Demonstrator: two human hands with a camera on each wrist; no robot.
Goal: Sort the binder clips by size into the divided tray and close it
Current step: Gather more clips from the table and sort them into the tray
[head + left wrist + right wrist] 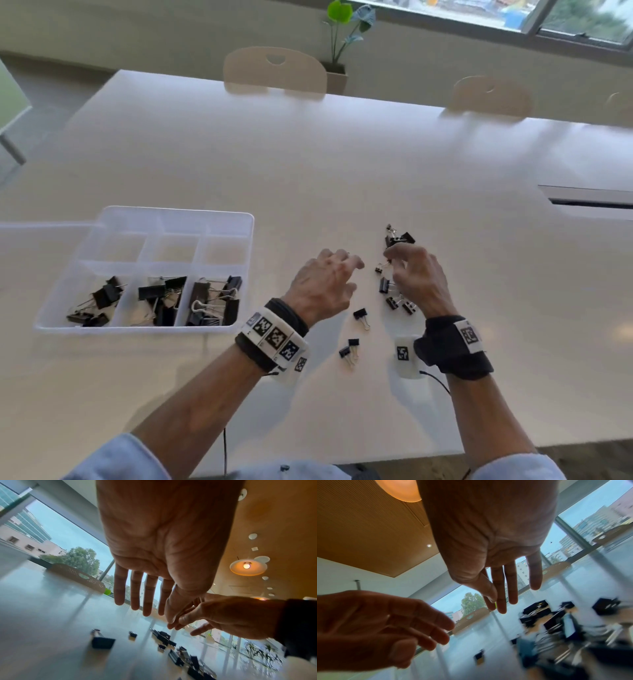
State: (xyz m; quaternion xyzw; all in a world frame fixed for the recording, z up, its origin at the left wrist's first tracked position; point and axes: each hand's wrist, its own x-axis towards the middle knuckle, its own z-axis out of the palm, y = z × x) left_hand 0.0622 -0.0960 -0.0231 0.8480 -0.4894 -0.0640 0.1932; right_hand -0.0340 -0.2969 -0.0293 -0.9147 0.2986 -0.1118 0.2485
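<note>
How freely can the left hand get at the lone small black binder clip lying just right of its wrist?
Probably yes: the left hand hovers open above the table, and the small black binder clip lies uncovered beside it.

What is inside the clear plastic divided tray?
The clear plastic divided tray holds black binder clips in its three near compartments; the far ones look empty. Clips buried under others cannot be counted.

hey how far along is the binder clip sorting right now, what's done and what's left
Partly done. The divided tray holds clips in its three near compartments; the far ones look empty. Both the left hand and the right hand hover open over the loose clips on the table, holding nothing that I can see. Roughly a dozen small clips remain to sort, and the tray is not yet closed.
</note>
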